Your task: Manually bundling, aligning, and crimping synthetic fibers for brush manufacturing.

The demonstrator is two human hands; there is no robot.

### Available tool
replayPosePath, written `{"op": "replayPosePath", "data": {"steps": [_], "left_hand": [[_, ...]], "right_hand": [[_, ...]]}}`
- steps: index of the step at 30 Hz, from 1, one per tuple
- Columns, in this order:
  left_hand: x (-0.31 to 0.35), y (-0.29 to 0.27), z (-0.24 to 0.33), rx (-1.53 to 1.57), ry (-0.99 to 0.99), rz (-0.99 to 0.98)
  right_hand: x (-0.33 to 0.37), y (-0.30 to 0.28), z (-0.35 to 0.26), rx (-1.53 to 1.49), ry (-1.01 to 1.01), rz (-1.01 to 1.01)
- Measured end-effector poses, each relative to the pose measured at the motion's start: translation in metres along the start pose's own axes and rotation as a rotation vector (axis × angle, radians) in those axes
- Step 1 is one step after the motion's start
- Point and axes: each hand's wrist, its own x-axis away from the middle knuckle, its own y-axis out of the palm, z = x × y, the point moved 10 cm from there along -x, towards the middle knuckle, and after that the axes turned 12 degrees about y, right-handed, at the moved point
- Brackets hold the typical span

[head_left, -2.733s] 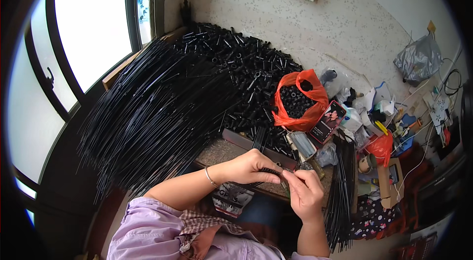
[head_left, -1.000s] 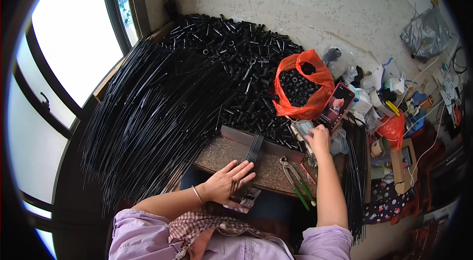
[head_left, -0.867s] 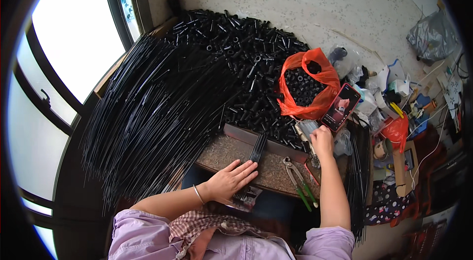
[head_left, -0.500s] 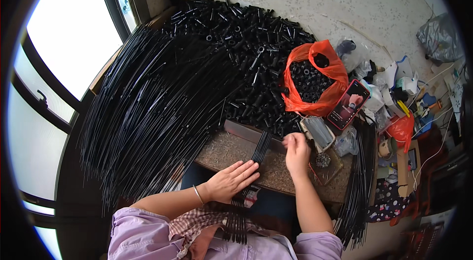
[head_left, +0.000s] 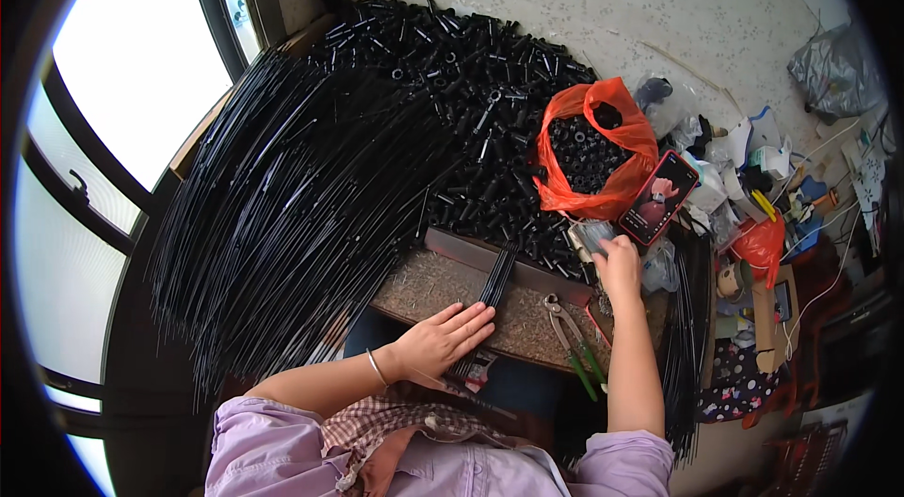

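Note:
My left hand (head_left: 447,339) lies flat, fingers stretched, on a small bundle of thin black rods (head_left: 497,279). The bundle rests on a worn brown board (head_left: 433,285), its far end over a low upright strip (head_left: 471,253). My right hand (head_left: 619,269) reaches over the small items on the right, its fingers curled together beside a clear-topped container (head_left: 591,235). What they pinch, if anything, is hidden. Between my arms lie pincers with green handles (head_left: 571,335), jaws toward the strip.
Many long black rods (head_left: 282,205) spread on the left. Behind the strip is a heap of black tubular parts (head_left: 471,120). A red plastic bag (head_left: 621,198) holds small dark rings; a phone (head_left: 659,198) leans beside it. Clutter and more rods (head_left: 686,337) lie right.
My right hand has moved right, from the strip's end to the container. The pincers have come into view. The rod ends over my lap have shifted; my left hand stays put.

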Motion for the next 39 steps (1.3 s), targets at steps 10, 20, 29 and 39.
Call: {"op": "replayPosePath", "data": {"steps": [10, 20, 29, 39], "left_hand": [[-0.001, 0.004, -0.012, 0.07, -0.015, 0.008], [-0.001, 0.002, -0.015, 0.103, -0.057, -0.005], [0.001, 0.002, -0.01, 0.168, -0.047, 0.015], [-0.003, 0.013, -0.024, -0.003, -0.052, -0.043]], "right_hand": [[0.031, -0.005, -0.075, -0.249, -0.521, 0.202], [0.073, 0.038, -0.118, -0.178, -0.818, 0.059], [-0.007, 0.016, 0.005, -0.033, -0.09, -0.026], [-0.003, 0.006, -0.033, -0.189, -0.249, 0.13]]}}
